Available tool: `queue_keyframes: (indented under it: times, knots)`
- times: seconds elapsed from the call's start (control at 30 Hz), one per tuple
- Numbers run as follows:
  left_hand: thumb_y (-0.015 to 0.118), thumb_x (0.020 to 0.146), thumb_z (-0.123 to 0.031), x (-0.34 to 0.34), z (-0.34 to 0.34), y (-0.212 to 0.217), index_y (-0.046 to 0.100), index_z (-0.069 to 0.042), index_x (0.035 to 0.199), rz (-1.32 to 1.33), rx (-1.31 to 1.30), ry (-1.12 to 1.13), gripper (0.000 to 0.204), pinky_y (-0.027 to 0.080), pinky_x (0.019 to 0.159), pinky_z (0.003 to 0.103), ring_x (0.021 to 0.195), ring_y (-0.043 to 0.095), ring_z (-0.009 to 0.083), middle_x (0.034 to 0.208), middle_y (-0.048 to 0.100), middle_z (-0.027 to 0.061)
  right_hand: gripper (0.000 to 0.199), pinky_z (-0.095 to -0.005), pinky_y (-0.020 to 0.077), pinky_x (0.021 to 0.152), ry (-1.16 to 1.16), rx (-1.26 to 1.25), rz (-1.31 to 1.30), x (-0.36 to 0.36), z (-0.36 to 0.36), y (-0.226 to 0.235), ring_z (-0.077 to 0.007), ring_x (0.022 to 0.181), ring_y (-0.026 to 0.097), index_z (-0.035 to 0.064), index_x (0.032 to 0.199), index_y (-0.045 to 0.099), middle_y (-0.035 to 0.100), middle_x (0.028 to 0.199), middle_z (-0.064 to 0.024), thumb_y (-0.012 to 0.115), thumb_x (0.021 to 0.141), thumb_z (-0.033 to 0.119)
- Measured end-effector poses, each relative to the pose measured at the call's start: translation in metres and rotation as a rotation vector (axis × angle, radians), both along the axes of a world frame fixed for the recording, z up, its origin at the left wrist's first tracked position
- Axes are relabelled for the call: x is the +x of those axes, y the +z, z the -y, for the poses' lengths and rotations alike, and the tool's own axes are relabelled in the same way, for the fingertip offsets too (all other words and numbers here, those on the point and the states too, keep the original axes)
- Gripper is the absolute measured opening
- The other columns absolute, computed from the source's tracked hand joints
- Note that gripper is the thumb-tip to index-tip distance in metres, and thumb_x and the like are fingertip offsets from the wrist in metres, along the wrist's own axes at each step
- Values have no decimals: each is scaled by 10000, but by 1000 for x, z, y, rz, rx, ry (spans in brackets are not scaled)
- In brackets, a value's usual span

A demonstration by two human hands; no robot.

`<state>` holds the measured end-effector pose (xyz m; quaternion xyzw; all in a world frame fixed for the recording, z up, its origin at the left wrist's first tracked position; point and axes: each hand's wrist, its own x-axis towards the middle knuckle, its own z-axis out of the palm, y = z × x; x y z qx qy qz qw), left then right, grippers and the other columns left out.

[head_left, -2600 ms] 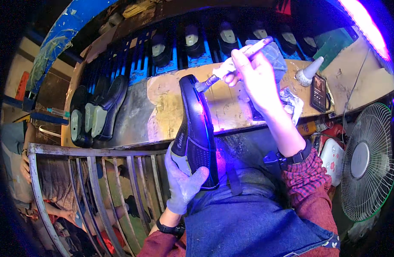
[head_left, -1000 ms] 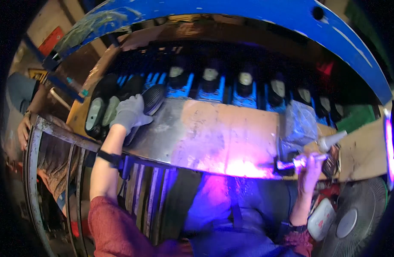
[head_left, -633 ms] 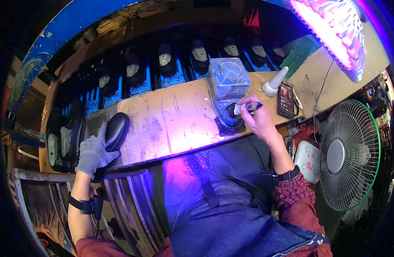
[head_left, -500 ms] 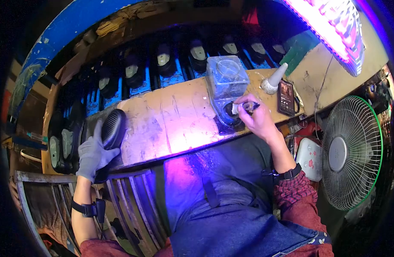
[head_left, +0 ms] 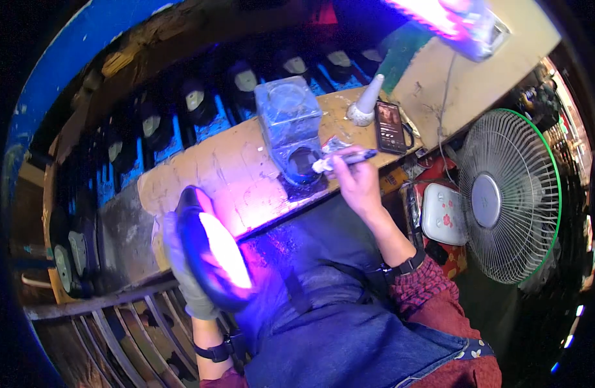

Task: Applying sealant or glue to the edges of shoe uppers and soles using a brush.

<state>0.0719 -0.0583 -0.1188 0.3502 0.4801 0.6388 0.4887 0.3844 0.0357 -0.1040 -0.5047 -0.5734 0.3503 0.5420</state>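
Observation:
In my gloved left hand [head_left: 181, 265] is a black shoe [head_left: 192, 226], tilted upright above the near edge of the bench, its underside glaring under bright violet light. The glove wraps around its left side; some of the fingers are hidden behind it. My bare right hand [head_left: 357, 184] pinches a small brush-like tool [head_left: 359, 157] with a dark handle end and a pale, fluffy tip. That tip is just right of a round, dark-stained cup opening [head_left: 304, 163] at the foot of a cloudy plastic container [head_left: 289, 107].
A pale cone [head_left: 367, 102] and a phone [head_left: 390, 127] lie on the wooden bench [head_left: 207, 171]. Behind it runs a row of shoes on blue racks [head_left: 213, 116]. To the right are a fan [head_left: 511, 194] and a white case [head_left: 443, 215]; metal bars [head_left: 129, 336] stand lower left. A bright lamp [head_left: 433, 19] hangs above.
My left hand has lifted the shoe off the bench's left end and brought it right and nearer me. My right hand has drawn the tool's tip out of the cup. The view has shifted.

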Motion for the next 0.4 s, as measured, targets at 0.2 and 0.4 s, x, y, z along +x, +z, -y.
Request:
queue_keyframes:
  times: [0.2,0.4]
  knots:
    - [449,885,-530,4,28,-2,464,45,1234,-1171,404,-32,673,344,973,493,1129,459,437,1225,475,264,112,-238,510,593,251,-95,-333,-42,13,20,-132,684,617,13,919,494,625,861,-112,474,954,117]
    - [525,815,-571,-5,52,-24,472,-25,1264,-1227,467,-18,709,365,947,514,1111,474,417,1257,460,225,111,-221,493,557,453,-279,-225,-141,-16,26,-123,638,604,47,939,496,614,834,-96,554,923,140]
